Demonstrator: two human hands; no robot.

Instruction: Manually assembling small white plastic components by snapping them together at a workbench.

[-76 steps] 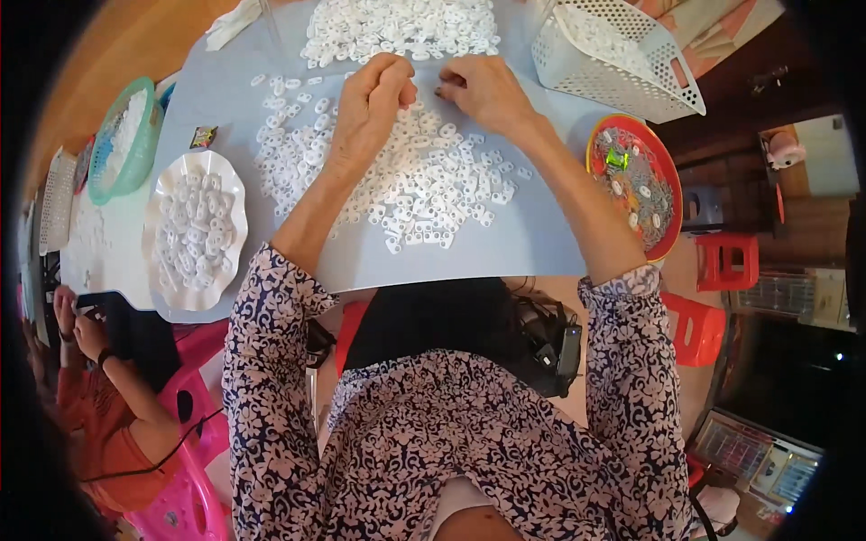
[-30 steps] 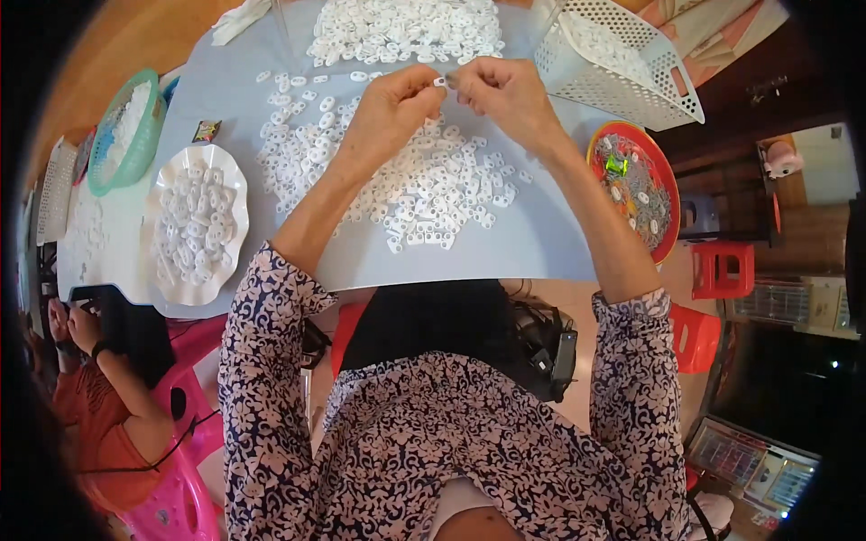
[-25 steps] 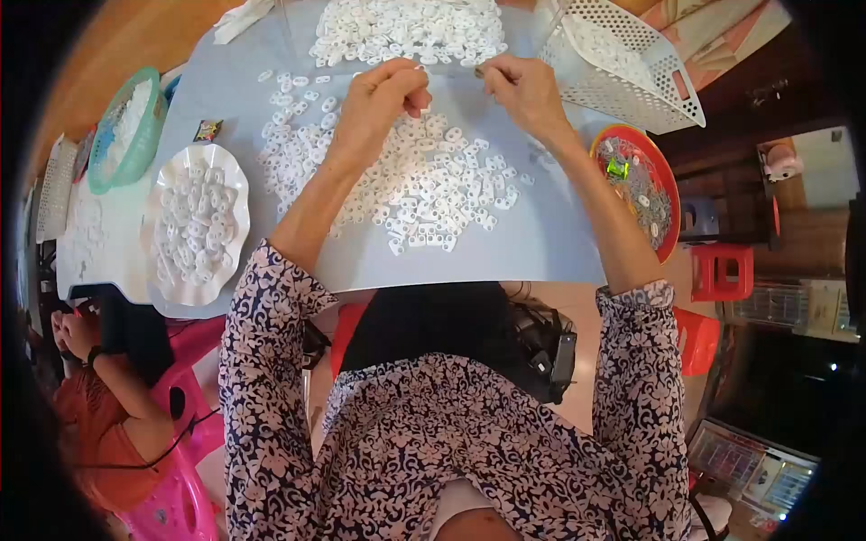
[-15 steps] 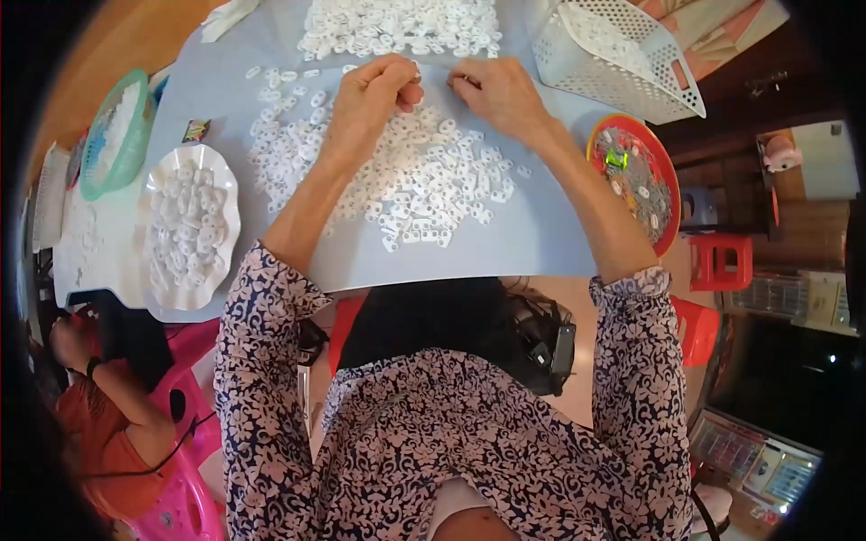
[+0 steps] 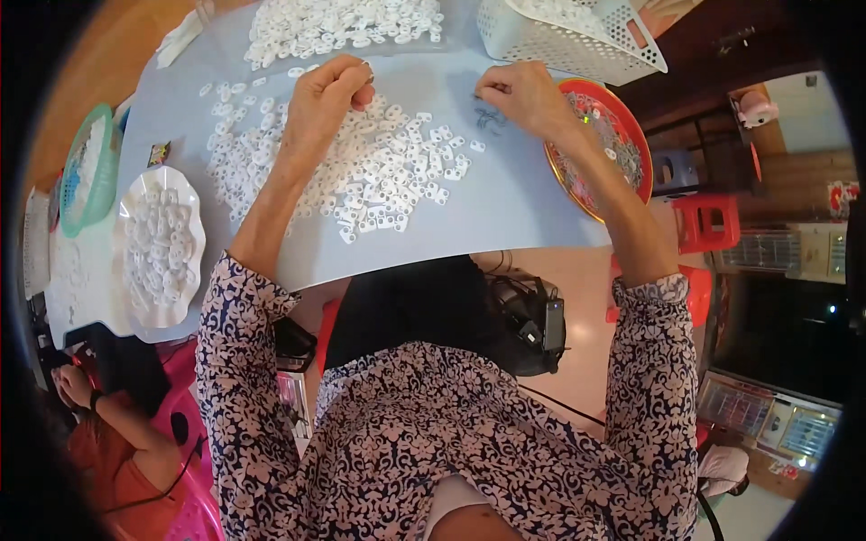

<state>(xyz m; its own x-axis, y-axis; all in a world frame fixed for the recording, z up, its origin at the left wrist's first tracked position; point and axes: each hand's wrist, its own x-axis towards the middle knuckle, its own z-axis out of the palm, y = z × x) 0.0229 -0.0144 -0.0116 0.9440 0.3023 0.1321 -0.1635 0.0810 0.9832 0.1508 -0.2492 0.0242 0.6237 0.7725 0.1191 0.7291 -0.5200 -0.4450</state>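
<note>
My left hand [image 5: 329, 95] is closed above the far part of a spread heap of small white plastic pieces with holes [image 5: 383, 171]. A bit of white, seemingly one such piece, shows at its fingertips. To the right, my right hand [image 5: 528, 95] is pinched close to the tabletop, beside a few thin dark grey bits [image 5: 488, 117]. Whatever it holds, if anything, is too small to make out. Under my right forearm stands a red round tray [image 5: 642, 149] full of thin grey bits and a few white pieces.
A larger pile of white pieces [image 5: 343, 22] lies at the far edge of the pale table [image 5: 433, 243]. A perforated white basket [image 5: 514, 41] stands far right. On the left are a wavy-rimmed white dish [image 5: 196, 257] and a green basket [image 5: 108, 180]. Another person's arm [image 5: 126, 424] shows lower left.
My right hand has moved away from my left, toward the red tray, and dark bits now show beside it. The view has shifted, so the table things appear further left.
</note>
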